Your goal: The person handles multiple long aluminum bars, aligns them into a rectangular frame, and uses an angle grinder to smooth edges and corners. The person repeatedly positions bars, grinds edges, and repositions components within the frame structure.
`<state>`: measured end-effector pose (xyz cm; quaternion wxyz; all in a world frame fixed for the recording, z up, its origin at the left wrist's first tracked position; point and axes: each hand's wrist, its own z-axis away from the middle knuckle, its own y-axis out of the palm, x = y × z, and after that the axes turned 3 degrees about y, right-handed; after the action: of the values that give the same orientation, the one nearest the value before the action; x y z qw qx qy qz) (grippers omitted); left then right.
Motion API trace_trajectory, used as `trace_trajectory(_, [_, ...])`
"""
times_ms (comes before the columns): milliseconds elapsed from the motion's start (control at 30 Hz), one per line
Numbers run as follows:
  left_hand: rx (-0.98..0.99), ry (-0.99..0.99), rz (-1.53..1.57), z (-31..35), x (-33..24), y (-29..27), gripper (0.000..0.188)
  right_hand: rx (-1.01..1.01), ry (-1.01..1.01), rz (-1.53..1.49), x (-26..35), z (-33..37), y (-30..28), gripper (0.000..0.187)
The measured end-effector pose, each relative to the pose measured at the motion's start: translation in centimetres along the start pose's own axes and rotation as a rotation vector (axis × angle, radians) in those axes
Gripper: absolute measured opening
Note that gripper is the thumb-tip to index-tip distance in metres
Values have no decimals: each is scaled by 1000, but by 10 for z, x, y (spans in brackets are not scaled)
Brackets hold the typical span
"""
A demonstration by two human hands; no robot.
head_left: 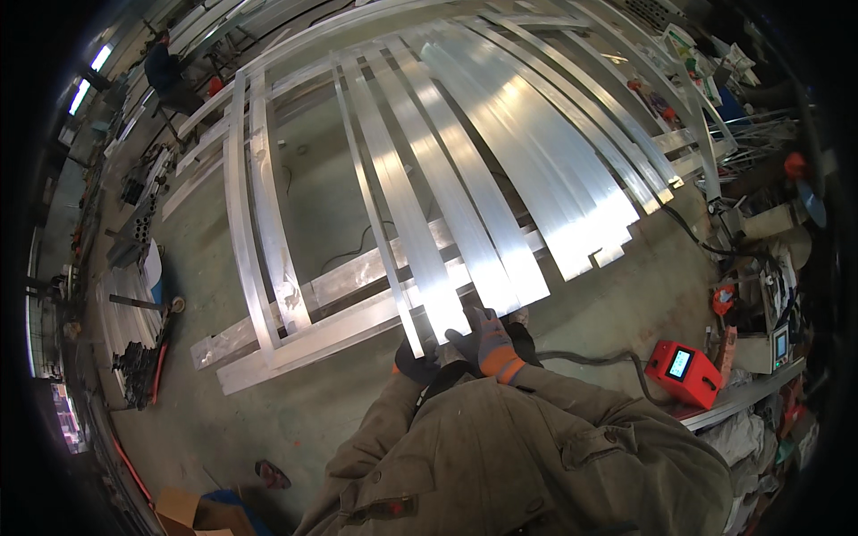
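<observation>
Grey floor (214,429) of a big, busy workshop shows through the gaps in a metal frame (250,372), where long shiny bars lie side by side. Right at the two grips are the near ends of a thin bar (393,279) and a flat, wide bar (399,196). Both are silver, and the wide one shines bright white near its end. The left grip (424,366) is at the thin bar's end but partly hidden, so I cannot tell how open it is or if it has hold of anything. The right grip (492,342) bends at the wide bar's corner, its thumb (457,337) by the end; I cannot tell if it holds on. To the right of the grips are one red box (702,380) with one lit screen (681,364) and a grey counter (751,393). Far ahead and left of them is one other person (165,71). Also left of them, two more bars (240,214) cross the frame.
</observation>
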<state>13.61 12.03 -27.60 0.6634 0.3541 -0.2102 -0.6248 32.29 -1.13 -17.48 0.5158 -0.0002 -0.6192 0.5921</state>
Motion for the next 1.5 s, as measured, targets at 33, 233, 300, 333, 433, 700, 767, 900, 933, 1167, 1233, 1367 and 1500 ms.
trace_trajectory(33, [-27,51,-35,-5,4,-2,32,100,30,-26,-17,0,4,79])
trace_trajectory(233, [-63,154,-343,-26,27,-29,15,170,-155,-485,-124,8,40,41])
trace_trajectory(300, [-8,187,-596,-40,32,-50,15,8,-46,-691,-135,8,48,36])
trace_trajectory(333, [56,269,-783,-49,37,-61,15,-35,12,-733,-137,8,51,35])
trace_trajectory(433, [252,551,-1233,-74,41,-86,19,-64,13,-650,-138,9,43,36])
trace_trajectory(700, [263,507,-2010,-69,24,-69,20,-200,237,-388,-134,-12,-28,43])
trace_trajectory(767, [215,576,-1972,-63,28,-65,17,-149,468,-761,-150,-27,-35,43])
trace_trajectory(900, [289,291,-2555,-50,40,-85,20,-127,439,-1000,-196,-51,-37,46])
trace_trajectory(933, [165,153,-2342,-42,45,-93,25,-101,467,-912,-201,-53,-42,47])
trace_trajectory(1167, [162,-22,-2352,20,64,-22,46,52,414,-579,-130,-49,-155,57])
trace_trajectory(1233, [83,199,-2212,23,57,42,40,103,308,-311,-125,-58,-175,64])
trace_trajectory(1367, [-366,276,-1022,-31,64,181,45,184,202,-287,-132,-74,-190,58])
trace_trajectory(1500, [-301,434,-1035,-110,79,274,78,371,120,-301,-128,-86,-208,57])
